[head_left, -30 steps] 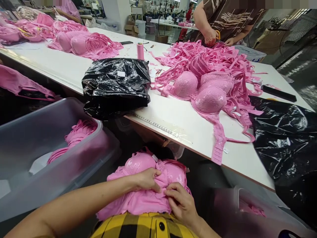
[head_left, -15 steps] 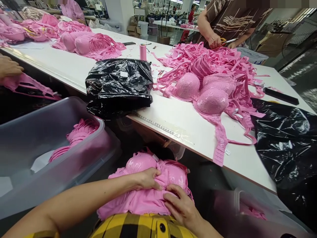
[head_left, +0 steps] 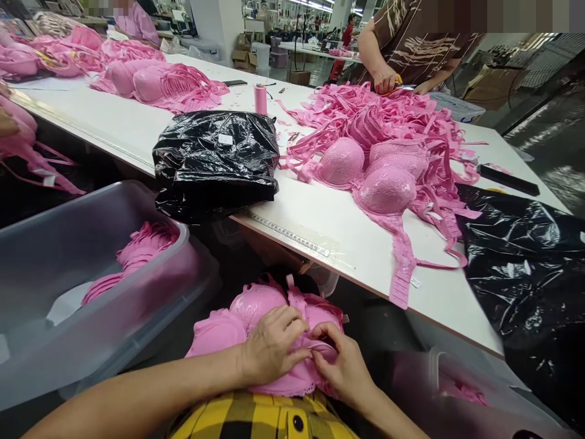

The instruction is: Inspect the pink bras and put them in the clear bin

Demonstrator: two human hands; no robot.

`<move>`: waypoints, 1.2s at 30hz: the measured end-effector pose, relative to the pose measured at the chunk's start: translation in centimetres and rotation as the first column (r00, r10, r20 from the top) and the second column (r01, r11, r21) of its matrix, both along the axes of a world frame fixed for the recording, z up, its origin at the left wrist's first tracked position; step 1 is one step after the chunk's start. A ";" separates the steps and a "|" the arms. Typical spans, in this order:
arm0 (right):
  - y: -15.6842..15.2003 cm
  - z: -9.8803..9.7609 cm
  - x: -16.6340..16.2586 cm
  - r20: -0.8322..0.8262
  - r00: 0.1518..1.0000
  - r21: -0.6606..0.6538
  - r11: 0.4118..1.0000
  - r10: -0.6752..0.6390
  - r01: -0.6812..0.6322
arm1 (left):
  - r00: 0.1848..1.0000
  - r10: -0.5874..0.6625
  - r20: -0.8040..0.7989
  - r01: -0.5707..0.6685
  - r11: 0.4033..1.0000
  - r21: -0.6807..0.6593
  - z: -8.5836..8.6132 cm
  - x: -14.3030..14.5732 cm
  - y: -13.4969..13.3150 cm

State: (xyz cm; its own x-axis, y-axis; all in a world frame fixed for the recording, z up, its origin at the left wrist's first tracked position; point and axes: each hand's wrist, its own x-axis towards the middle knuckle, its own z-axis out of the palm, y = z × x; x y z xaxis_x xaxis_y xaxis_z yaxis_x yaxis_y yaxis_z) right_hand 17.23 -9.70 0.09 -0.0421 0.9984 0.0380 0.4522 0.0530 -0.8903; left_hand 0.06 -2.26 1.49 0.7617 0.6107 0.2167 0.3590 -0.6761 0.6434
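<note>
**At the bottom centre: two hands on a pink bra**

Low in the frame, on the person's lap above a yellow-and-black checked garment (head_left: 265,421), lies a stack of pink bras (head_left: 256,305). The left hand (head_left: 269,347) rests curled on top of it, fingers bent over the fabric; the right hand (head_left: 340,363) pinches a pink edge between thumb and fingers, just beside the left.

A long white tabletop (head_left: 320,225) runs across the middle, with a measuring tape fixed along its near edge. On it sit a crumpled black plastic bag (head_left: 214,158), a pink thread spool (head_left: 261,97) and a heap of pink bras and straps (head_left: 388,146). A grey plastic bin (head_left: 59,256) at lower left holds pink pieces. At upper right a co-worker's hands (head_left: 386,79) work at the heap; what they hold is hard to make out. More black plastic (head_left: 525,256) is cut off at the right edge. Behind stretches a workshop hall.
</note>
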 end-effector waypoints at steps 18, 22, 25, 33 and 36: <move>0.3 -0.4 -0.5 -0.058 0.991 -0.187 0.977 -0.117 0.105 | 1.000 -0.024 0.011 0.026 0.966 -0.257 -2.5 0.9 -0.8; 0.6 -1.1 -1.1 -0.306 0.916 -0.350 0.926 -0.258 0.144 | 0.998 -0.055 0.037 0.055 0.999 0.000 -3.7 1.2 -1.2; 0.3 -1.8 -1.4 -0.397 0.793 -0.597 0.786 -0.461 0.158 | 0.996 -0.083 0.035 0.077 0.987 0.140 -4.3 1.4 -1.4; 0.8 -1.3 -0.8 -0.507 0.643 -0.757 0.653 -0.574 -0.013 | 0.993 -0.119 0.012 0.117 0.986 0.118 -3.1 1.2 -1.1; 0.9 -1.2 -0.7 -0.532 0.621 -0.756 0.653 -0.575 -0.043 | 0.996 -0.071 0.045 0.058 0.967 0.246 -3.9 1.5 -1.5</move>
